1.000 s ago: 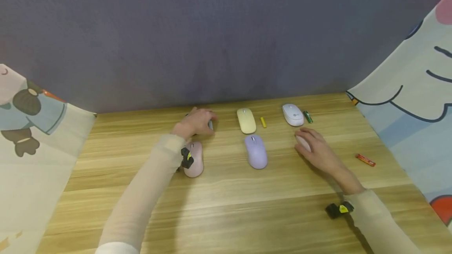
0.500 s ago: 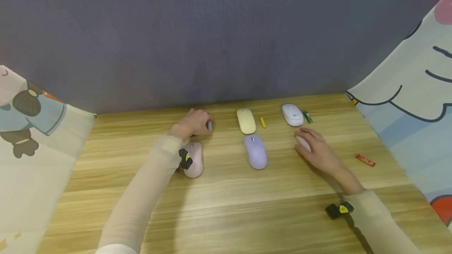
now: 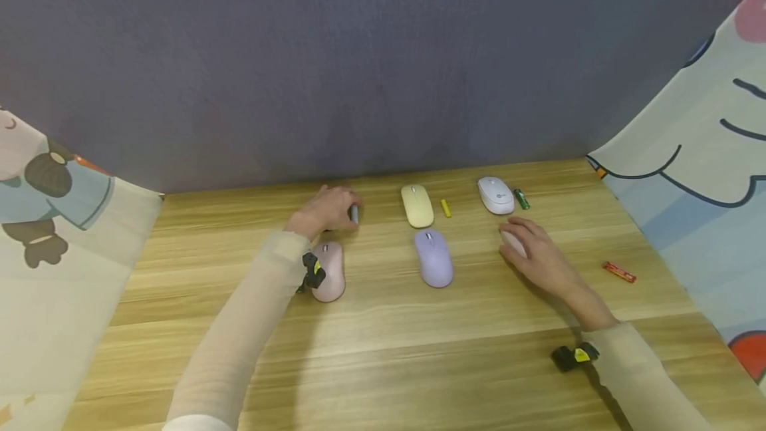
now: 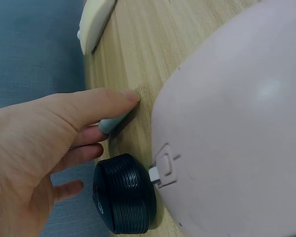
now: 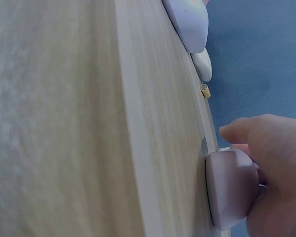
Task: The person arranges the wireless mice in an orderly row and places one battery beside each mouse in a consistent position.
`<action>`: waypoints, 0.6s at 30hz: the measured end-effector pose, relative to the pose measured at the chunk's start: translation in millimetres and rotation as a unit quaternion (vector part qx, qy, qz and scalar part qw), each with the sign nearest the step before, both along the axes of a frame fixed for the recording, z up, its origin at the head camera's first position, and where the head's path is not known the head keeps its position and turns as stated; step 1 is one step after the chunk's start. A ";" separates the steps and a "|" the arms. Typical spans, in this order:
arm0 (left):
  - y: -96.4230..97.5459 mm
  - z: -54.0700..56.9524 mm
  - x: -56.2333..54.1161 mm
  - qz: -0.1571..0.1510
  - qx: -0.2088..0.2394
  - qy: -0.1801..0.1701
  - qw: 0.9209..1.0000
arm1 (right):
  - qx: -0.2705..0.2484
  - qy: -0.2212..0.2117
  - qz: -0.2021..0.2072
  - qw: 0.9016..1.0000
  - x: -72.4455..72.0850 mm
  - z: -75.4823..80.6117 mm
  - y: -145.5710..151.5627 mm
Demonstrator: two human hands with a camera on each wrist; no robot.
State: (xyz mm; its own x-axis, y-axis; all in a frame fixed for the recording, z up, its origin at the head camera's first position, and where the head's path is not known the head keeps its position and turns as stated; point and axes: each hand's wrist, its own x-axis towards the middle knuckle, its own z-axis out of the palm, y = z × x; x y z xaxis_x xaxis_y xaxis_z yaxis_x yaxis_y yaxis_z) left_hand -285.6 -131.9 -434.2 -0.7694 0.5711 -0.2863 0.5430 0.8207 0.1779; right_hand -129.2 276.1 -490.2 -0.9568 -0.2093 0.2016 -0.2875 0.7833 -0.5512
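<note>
In the head view my left hand (image 3: pixel 330 208) is at the back left. Its thumb and fingers close around a slim grey-blue cylinder (image 3: pixel 354 214), battery-like in size. The left wrist view shows that grey-blue cylinder (image 4: pixel 112 123) low at the tabletop, partly behind the thumb. Below the fingers stands a dark, ribbed round object (image 4: pixel 126 195). A pink mouse (image 3: pixel 330 275) lies under the left wrist. My right hand (image 3: pixel 535 255) grips a pale pink mouse (image 3: pixel 513 243) on the table, thumb on one side and fingers on the other; the hand covers most of it.
A yellow mouse (image 3: pixel 417 205) and a purple mouse (image 3: pixel 433 258) lie mid-table, with a small yellow battery (image 3: pixel 445 208) beside the yellow one. Farther right are a white mouse (image 3: pixel 496 195), a green battery (image 3: pixel 522 199) and a red battery (image 3: pixel 619 272). A dark partition (image 3: pixel 383 72) rises behind.
My left thumb and fingers have drawn in around the grey-blue cylinder, and the hand has shifted slightly left. My right hand stays on the pale pink mouse.
</note>
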 end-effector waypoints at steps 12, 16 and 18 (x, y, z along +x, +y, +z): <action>1.5 -1.2 -0.5 0.001 0.001 -0.004 1.000 | 0.000 -0.013 -0.004 1.000 -0.4 -0.1 0.6; 1.6 -1.0 -0.2 0.002 0.000 -0.003 1.000 | -0.001 -0.007 -0.003 1.000 -0.7 -0.9 0.7; 1.7 -0.8 0.1 0.003 0.001 -0.003 1.000 | -0.002 -0.004 -0.003 1.000 -0.9 -1.2 0.7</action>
